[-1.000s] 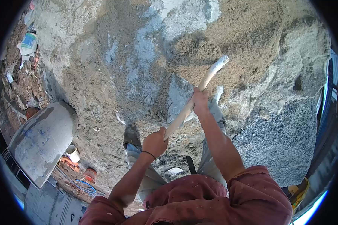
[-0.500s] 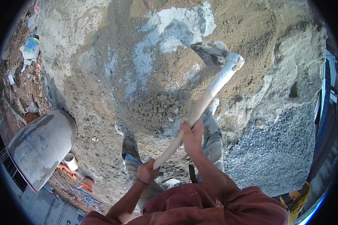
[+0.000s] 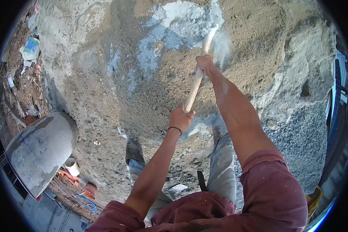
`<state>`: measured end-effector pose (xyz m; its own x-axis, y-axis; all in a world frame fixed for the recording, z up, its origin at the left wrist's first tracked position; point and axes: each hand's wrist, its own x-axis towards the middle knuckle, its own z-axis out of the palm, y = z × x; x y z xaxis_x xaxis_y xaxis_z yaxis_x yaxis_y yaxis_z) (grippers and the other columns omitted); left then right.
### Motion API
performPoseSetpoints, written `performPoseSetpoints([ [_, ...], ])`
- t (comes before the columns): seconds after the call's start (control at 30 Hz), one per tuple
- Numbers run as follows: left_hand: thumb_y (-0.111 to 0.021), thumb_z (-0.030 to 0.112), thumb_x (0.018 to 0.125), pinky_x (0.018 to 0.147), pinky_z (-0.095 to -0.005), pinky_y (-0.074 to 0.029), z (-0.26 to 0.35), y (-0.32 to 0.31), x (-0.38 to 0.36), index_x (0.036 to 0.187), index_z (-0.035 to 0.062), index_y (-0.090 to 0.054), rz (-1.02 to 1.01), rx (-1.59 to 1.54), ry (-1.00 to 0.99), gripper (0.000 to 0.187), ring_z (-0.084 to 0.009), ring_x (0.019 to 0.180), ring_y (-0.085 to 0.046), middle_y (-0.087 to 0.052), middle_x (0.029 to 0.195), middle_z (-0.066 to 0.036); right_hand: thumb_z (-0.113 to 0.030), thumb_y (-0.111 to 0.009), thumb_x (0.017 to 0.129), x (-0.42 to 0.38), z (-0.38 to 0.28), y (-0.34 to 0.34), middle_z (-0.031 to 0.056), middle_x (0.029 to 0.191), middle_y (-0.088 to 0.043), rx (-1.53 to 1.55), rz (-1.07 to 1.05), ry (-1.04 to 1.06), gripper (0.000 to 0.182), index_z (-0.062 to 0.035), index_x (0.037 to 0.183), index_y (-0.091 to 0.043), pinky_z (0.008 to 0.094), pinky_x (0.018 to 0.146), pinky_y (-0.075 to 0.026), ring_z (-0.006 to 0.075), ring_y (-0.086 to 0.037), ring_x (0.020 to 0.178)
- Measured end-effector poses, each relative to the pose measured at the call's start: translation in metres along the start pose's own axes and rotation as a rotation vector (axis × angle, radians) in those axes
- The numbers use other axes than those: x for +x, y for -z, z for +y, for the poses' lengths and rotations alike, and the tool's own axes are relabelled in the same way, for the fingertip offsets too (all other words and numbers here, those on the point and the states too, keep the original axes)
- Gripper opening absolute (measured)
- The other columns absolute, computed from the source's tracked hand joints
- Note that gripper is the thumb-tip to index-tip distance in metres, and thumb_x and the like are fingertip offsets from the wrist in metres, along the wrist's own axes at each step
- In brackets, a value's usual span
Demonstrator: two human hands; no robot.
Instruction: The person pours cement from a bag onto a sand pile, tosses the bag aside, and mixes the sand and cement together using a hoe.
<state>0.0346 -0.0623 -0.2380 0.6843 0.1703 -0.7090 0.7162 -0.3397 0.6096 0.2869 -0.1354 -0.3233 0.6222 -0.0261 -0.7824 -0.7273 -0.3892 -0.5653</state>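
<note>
Both hands grip the pale wooden handle of a hoe (image 3: 194, 88), which reaches away from me across the sandy ground. My left hand (image 3: 181, 118), with a dark band at the wrist, is closed round the near end. Further up the handle, my right hand (image 3: 205, 64) is wrapped round it. The hoe's head is down at the pale grey powder (image 3: 183, 18), and its blade is out of sight. A puff of dust hangs beside the handle's far end. Brown sand (image 3: 251, 38) surrounds the powder.
Dark gravel (image 3: 297, 143) lies on the right. To the left are a large grey rounded concrete-like form (image 3: 44, 149), a white bucket (image 3: 72, 166) and a blue hose (image 3: 85, 203). Rubble with a torn bag (image 3: 31, 48) lines the far left.
Both hands have moved forward, away from my body, with the hoe. The blade, raised and visible before, has gone down into the powder, and dust has risen.
</note>
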Motion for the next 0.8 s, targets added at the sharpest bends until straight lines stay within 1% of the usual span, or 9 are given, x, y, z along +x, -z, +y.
performPoseSetpoints([
  [0.1, -0.078, 0.029, 0.089, 0.067, -0.0423, -0.054, -0.031, -0.022, -0.064, 0.121, 0.0004, -0.062, 0.036, -0.039, 0.026, 0.045, -0.0342, 0.075, -0.071, -0.071, 0.086, -0.02, -0.01, -0.06, 0.092, -0.07, 0.022, 0.001, 0.0211, 0.076, -0.063, -0.058, -0.062, 0.009, 0.036, 0.0224, 0.107, -0.054, 0.043, 0.044, -0.054, 0.0298, -0.068, 0.056],
  [0.17, -0.077, 0.026, 0.088, 0.067, -0.0427, -0.054, -0.051, -0.025, -0.119, 0.118, 0.0013, -0.063, 0.053, -0.095, 0.036, 0.041, -0.0344, 0.074, -0.071, -0.071, 0.085, -0.02, -0.011, -0.061, 0.091, -0.093, 0.071, -0.011, 0.0206, 0.075, -0.062, -0.035, -0.101, 0.036, 0.039, 0.0209, 0.112, -0.05, 0.0437, 0.043, -0.053, 0.0302, -0.067, 0.055],
  [0.3, -0.077, 0.028, 0.087, 0.066, -0.0438, -0.053, -0.104, 0.008, -0.247, 0.112, 0.002, -0.064, -0.015, -0.01, 0.166, 0.039, -0.0353, 0.073, -0.07, -0.069, 0.08, -0.02, -0.013, -0.063, 0.095, -0.221, 0.142, -0.048, 0.0165, 0.074, -0.059, 0.102, -0.047, 0.002, 0.042, 0.0102, 0.118, -0.038, 0.0399, 0.04, -0.052, 0.0263, -0.065, 0.049],
  [0.4, -0.077, 0.03, 0.086, 0.062, -0.0475, -0.053, -0.138, 0.049, -0.343, 0.105, 0.0049, -0.063, -0.094, 0.144, 0.278, 0.034, -0.0405, 0.072, -0.07, -0.069, 0.076, -0.02, -0.014, -0.064, 0.097, -0.324, 0.183, -0.069, 0.0159, 0.076, -0.059, 0.147, -0.049, -0.112, 0.036, 0.0069, 0.111, -0.038, 0.0386, 0.04, -0.052, 0.0262, -0.065, 0.048],
  [0.43, -0.077, 0.033, 0.087, 0.06, -0.0517, -0.051, -0.137, 0.068, -0.365, 0.104, 0.0082, -0.061, -0.111, 0.192, 0.263, 0.034, -0.0437, 0.071, -0.069, -0.068, 0.074, -0.021, -0.013, -0.064, 0.098, -0.352, 0.187, -0.078, 0.0159, 0.077, -0.06, 0.184, -0.029, -0.136, 0.034, 0.0064, 0.109, -0.038, 0.039, 0.04, -0.052, 0.0268, -0.065, 0.048],
  [0.47, -0.076, 0.036, 0.088, 0.057, -0.0559, -0.05, -0.136, 0.086, -0.385, 0.104, 0.0115, -0.059, -0.121, 0.241, 0.239, 0.034, -0.0468, 0.07, -0.067, -0.067, 0.072, -0.023, -0.013, -0.063, 0.098, -0.376, 0.195, -0.085, 0.016, 0.077, -0.06, 0.192, -0.026, -0.16, 0.033, 0.0058, 0.109, -0.038, 0.0389, 0.04, -0.053, 0.0269, -0.065, 0.048],
  [0.63, -0.077, 0.036, 0.089, 0.054, -0.052, -0.05, -0.181, 0.127, -0.487, 0.096, 0.0124, -0.055, -0.2, 0.341, 0.262, 0.033, -0.0419, 0.065, -0.068, -0.066, 0.068, -0.018, -0.012, -0.067, 0.096, -0.478, 0.227, -0.096, 0.016, 0.082, -0.059, 0.376, -0.191, -0.411, 0.043, 0.0077, 0.116, -0.034, 0.0391, 0.048, -0.057, 0.0258, -0.067, 0.057],
  [0.7, -0.078, 0.031, 0.087, 0.053, -0.0507, -0.05, -0.193, 0.139, -0.507, 0.095, 0.0123, -0.054, -0.205, 0.31, 0.239, 0.031, -0.0411, 0.063, -0.067, -0.065, 0.067, -0.017, -0.01, -0.068, 0.095, -0.493, 0.246, -0.101, 0.0158, 0.085, -0.059, 0.413, -0.286, -0.541, 0.043, 0.0075, 0.115, -0.034, 0.0394, 0.052, -0.06, 0.025, -0.068, 0.061],
  [0.8, -0.076, 0.026, 0.085, 0.054, -0.0503, -0.051, -0.186, 0.141, -0.511, 0.095, 0.0129, -0.056, -0.219, 0.347, 0.242, 0.026, -0.0404, 0.064, -0.068, -0.067, 0.07, -0.015, -0.009, -0.066, 0.096, -0.495, 0.278, -0.109, 0.0159, 0.085, -0.059, 0.248, -0.262, -0.542, 0.042, 0.0061, 0.116, -0.033, 0.0397, 0.054, -0.062, 0.0256, -0.068, 0.062],
])
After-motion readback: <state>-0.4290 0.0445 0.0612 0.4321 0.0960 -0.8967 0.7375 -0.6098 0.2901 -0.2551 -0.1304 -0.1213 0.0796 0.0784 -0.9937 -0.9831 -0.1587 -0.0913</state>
